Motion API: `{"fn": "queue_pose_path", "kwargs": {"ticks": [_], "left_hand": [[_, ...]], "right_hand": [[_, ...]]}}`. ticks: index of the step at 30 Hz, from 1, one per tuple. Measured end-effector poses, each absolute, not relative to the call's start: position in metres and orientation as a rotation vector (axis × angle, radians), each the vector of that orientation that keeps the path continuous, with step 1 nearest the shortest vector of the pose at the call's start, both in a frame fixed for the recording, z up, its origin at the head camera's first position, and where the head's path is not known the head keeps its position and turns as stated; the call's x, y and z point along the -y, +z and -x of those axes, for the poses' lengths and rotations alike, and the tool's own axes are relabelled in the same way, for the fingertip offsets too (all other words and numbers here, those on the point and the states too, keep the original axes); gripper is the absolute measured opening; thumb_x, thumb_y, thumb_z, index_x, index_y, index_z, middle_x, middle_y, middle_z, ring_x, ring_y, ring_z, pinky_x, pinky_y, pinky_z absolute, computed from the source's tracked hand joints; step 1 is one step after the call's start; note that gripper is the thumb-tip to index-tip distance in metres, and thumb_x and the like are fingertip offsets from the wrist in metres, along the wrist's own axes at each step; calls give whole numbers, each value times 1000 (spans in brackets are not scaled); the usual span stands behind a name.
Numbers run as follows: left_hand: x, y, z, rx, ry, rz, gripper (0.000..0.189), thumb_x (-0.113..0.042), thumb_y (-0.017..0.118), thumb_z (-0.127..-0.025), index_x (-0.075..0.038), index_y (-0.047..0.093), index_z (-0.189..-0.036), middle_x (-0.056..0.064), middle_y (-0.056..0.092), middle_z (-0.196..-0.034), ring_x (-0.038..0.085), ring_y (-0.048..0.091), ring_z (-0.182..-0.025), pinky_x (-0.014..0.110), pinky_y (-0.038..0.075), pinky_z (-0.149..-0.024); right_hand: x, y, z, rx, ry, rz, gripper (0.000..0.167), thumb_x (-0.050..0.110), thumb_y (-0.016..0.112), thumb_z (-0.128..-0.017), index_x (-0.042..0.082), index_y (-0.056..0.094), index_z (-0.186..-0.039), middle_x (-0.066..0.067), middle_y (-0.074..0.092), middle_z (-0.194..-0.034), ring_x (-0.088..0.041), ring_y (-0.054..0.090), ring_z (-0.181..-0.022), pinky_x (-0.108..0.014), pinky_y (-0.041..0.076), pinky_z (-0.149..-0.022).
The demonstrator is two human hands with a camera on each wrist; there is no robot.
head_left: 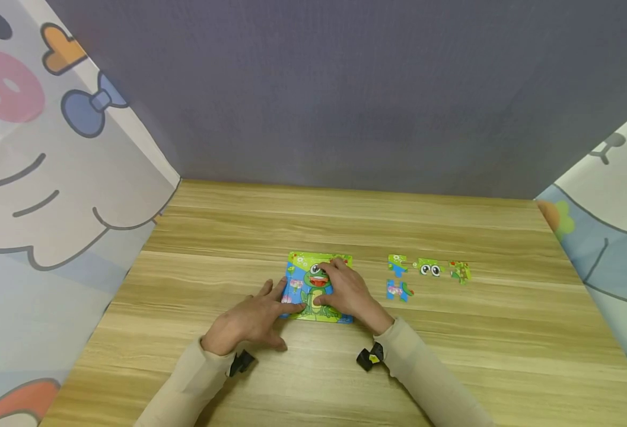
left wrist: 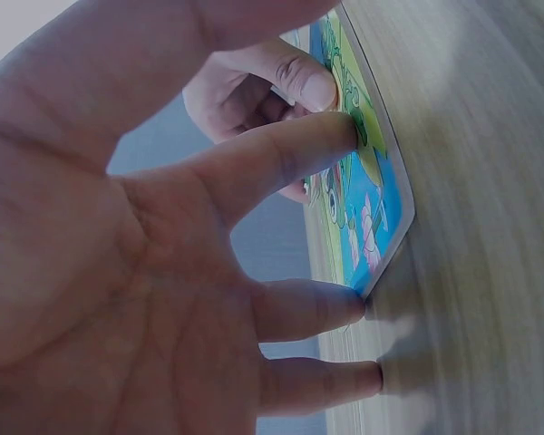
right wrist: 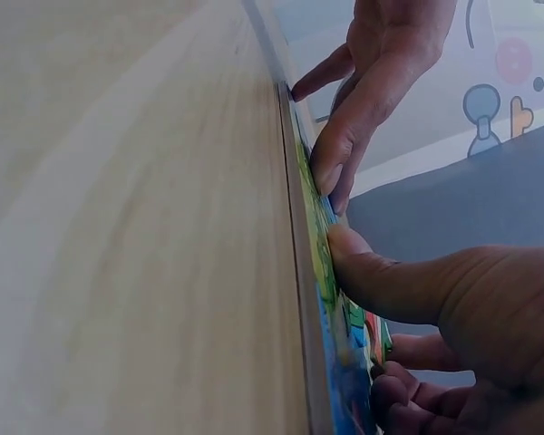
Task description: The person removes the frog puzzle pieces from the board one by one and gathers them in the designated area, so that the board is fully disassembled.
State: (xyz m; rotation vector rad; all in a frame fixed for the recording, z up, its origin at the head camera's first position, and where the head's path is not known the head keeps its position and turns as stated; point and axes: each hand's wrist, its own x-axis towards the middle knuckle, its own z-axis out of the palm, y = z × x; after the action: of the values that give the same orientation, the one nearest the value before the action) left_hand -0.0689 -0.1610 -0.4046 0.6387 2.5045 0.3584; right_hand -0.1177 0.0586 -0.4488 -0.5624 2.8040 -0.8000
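A frog jigsaw puzzle (head_left: 297,274) in a thin tray lies flat on the wooden table, with several pieces fitted together. My left hand (head_left: 255,317) spreads its fingers at the puzzle's left side. In the left wrist view, one of its straight fingers (left wrist: 281,154) touches the picture near the frog's foot, and another fingertip meets the tray corner. Over the puzzle's right part is my right hand (head_left: 347,289), its thumb on the frog's belly and its index finger by the frog's eye. The right wrist view shows that thumb (right wrist: 381,276) pressing on the picture. Its other fingers bend over the puzzle's far side.
Several loose pieces lie right of the puzzle: a white-flower piece (head_left: 397,265), an eyes piece (head_left: 429,269), a green piece with red (head_left: 460,271) and a pink-flower piece (head_left: 398,290). A grey panel (head_left: 345,95) rises behind the table (head_left: 505,332); cartoon-printed walls flank it.
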Motion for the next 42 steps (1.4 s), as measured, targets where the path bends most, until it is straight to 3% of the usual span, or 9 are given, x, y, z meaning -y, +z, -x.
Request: {"fn": "queue_pose_path", "kwargs": {"ticks": [7, 13, 21, 30, 42], "left_hand": [[161, -404, 69, -2494, 364, -624, 76, -34, 89, -73, -28, 57, -143, 28, 14, -165, 59, 21, -148, 74, 39, -103], [161, -405, 69, -2496, 365, -627, 76, -34, 89, -73, -28, 58, -142, 29, 15, -165, 59, 21, -148, 74, 39, -103], [162, -406, 69, -2505, 365, -640, 77, -35, 90, -73, -27, 58, -142, 30, 16, -165, 60, 22, -147, 74, 40, -102], [161, -406, 69, -2504, 362, -644, 78, -35, 90, -73, -27, 57, -143, 30, 14, -165, 60, 22, -147, 76, 39, -101], [161, -404, 68, -2508, 371, -638, 77, -34, 90, -73, -27, 57, -143, 29, 15, -165, 60, 21, -147, 77, 39, -100]], "right_hand": [[-59, -447, 115, -2780, -816, 603, 76, 32, 87, -77, 5, 55, -140, -15, 57, -122, -22, 57, -89, -38, 53, -77], [-58, -447, 114, -2846, -769, 698, 79, 33, 91, -72, 4, 58, -137, -14, 58, -117, -20, 54, -90, -36, 51, -77], [-58, -445, 114, -2863, -768, 752, 78, 28, 90, -72, 4, 56, -138, -15, 58, -121, -25, 60, -99, -40, 55, -83], [-59, -442, 113, -2932, -632, 820, 80, 36, 91, -68, 4, 60, -133, -14, 61, -115, -22, 62, -92, -38, 56, -79], [-60, -440, 114, -2891, -656, 816, 70, 24, 89, -75, 3, 59, -135, -15, 61, -118, -21, 64, -91, -33, 57, -77]]}}
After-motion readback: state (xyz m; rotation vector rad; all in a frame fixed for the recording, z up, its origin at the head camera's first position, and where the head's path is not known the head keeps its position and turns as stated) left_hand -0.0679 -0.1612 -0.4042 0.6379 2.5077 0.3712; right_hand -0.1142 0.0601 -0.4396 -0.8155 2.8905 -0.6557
